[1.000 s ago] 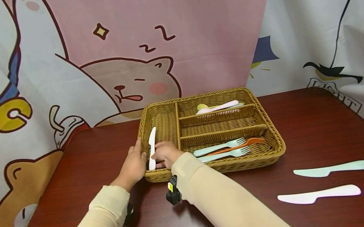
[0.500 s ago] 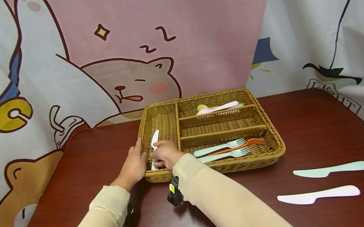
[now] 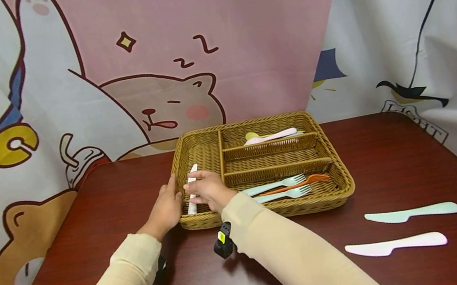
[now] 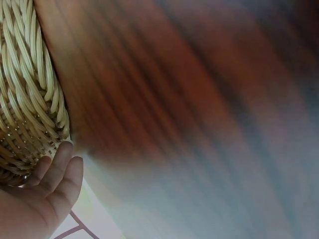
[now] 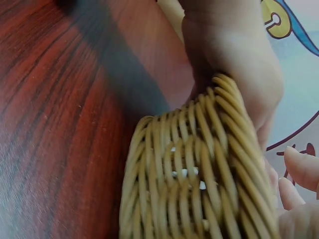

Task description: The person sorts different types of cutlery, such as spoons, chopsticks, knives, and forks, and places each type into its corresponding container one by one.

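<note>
A white plastic knife (image 3: 192,207) lies lengthwise in the left compartment of the wicker basket (image 3: 269,214), close to its left wall. Over the knife's middle is my right hand (image 3: 211,190), its fingers hiding part of it. In the right wrist view the right hand's fingertips (image 5: 298,167) stand apart, and the knife itself is out of sight there. My left hand (image 3: 166,208) rests against the basket's outer left side with fairly straight fingers, which the left wrist view shows beside the woven wall (image 4: 30,84).
Two mint forks (image 3: 285,194) and an orange fork (image 3: 318,178) lie in the front right compartment. A pink spoon (image 3: 271,136) is among cutlery in the back one. A mint knife (image 3: 433,210) and a pale pink knife (image 3: 420,241) lie on the table at right.
The white knife has settled lower in the left compartment and turned slightly. My right hand has loosened and risen a little from it. The left hand keeps its place.
</note>
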